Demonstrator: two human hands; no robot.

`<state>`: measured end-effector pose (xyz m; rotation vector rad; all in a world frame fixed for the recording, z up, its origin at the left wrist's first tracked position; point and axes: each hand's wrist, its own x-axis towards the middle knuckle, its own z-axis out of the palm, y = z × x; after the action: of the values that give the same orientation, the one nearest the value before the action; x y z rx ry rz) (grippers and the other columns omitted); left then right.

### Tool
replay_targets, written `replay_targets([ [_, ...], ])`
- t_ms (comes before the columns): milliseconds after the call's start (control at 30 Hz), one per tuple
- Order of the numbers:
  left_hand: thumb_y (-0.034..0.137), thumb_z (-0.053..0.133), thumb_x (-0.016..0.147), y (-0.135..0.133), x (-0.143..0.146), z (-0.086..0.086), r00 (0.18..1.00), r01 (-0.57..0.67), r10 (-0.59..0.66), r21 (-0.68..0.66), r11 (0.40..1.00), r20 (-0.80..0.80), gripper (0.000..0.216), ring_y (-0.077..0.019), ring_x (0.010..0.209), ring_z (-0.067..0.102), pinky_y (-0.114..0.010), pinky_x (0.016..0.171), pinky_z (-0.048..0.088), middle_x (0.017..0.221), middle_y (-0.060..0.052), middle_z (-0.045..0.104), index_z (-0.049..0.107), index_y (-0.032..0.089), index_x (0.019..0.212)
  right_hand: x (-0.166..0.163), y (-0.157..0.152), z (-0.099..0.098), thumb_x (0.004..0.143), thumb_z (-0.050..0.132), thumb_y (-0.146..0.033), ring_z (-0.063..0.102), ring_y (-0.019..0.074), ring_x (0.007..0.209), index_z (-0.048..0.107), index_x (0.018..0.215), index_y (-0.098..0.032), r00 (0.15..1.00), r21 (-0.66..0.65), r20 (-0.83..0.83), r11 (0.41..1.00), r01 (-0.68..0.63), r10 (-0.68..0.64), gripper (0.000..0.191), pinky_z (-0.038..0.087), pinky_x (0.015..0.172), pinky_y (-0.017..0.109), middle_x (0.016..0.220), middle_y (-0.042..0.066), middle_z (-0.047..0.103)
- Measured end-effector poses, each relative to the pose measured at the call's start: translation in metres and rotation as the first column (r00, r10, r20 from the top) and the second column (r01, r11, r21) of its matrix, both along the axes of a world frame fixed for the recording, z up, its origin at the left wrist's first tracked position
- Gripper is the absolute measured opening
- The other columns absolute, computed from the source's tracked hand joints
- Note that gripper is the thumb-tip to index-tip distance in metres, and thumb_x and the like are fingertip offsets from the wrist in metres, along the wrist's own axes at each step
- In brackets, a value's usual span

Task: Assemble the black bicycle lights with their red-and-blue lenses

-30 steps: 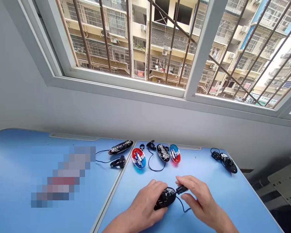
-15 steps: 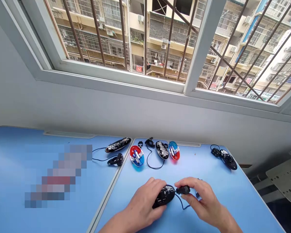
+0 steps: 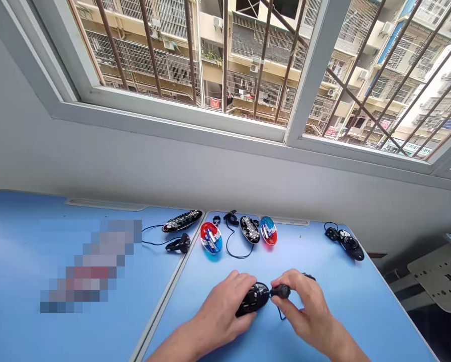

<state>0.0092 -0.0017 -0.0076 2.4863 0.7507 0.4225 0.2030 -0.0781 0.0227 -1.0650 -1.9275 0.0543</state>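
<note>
My left hand (image 3: 225, 306) is closed around a black oval device (image 3: 253, 297), holding it down on the blue table. A thin black cable (image 3: 280, 312) runs from the device's right end toward my right hand. Pinched between the thumb and fingers of my right hand (image 3: 304, 304) is a stubby black screwdriver (image 3: 281, 291). Its tip points left and meets the right end of the device. Partly hidden behind my right fingers, a small dark part (image 3: 309, 276) shows.
Along the back lie a black device (image 3: 182, 221), its clip-shaped black part (image 3: 179, 244), red-blue oval shells (image 3: 211, 238) (image 3: 268, 231) with batteries, and another black device (image 3: 250, 230). A black device (image 3: 351, 245) is at right. A seam (image 3: 168, 286) divides the tables; a blurred patch (image 3: 93, 266) lies left.
The screwdriver has shifted slightly left toward the device and turned in my right fingers. My left hand still holds the device in nearly the same place.
</note>
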Motion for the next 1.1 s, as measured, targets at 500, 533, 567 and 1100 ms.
replay_targets([
  [500,0.008,0.055,0.068,0.0,-0.001,-0.003,1.0,-0.006,0.006,0.057,0.998,0.015,0.033,-0.0237,0.081,0.052,-0.032,0.067,0.042,0.093,-0.003,0.064,0.051,0.022,0.097,0.002,0.007,-0.001,0.096,0.052,-0.016,0.068,0.0187,0.083,0.048,0.134,-0.024,0.997,0.052,0.003,0.996,-0.074,0.074,0.039,0.06,0.066,0.029,0.095,0.008,0.07],
  [533,0.008,0.055,0.068,0.0,-0.001,-0.002,1.0,-0.01,0.009,0.053,0.999,0.015,0.032,-0.0236,0.08,0.052,-0.032,0.067,0.042,0.093,-0.003,0.064,0.051,0.022,0.096,0.006,0.005,0.003,0.096,0.05,-0.015,0.069,0.0199,0.09,0.047,0.136,-0.023,0.995,0.0,0.018,0.995,-0.103,0.103,0.041,0.06,0.07,0.03,0.102,0.01,0.07],
  [567,0.009,0.055,0.068,-0.001,-0.002,-0.002,1.0,-0.01,0.009,0.047,0.999,0.015,0.031,-0.0236,0.08,0.052,-0.032,0.067,0.042,0.092,-0.003,0.064,0.051,0.022,0.096,0.01,0.004,0.007,0.096,0.048,-0.014,0.067,0.0213,0.1,0.046,0.138,-0.022,0.992,-0.053,0.033,0.991,-0.122,0.124,0.042,0.06,0.077,0.032,0.11,0.012,0.069],
  [1100,0.01,0.054,0.07,0.001,0.0,-0.001,1.0,0.002,-0.002,0.012,1.0,0.008,0.033,-0.0239,0.082,0.052,-0.033,0.069,0.043,0.096,-0.003,0.064,0.052,0.022,0.1,0.02,-0.002,0.014,0.093,0.051,-0.007,0.071,0.0175,0.091,0.045,0.13,-0.028,0.973,-0.125,-0.005,0.965,-0.23,0.232,0.043,0.059,0.078,0.029,0.104,0.006,0.072],
])
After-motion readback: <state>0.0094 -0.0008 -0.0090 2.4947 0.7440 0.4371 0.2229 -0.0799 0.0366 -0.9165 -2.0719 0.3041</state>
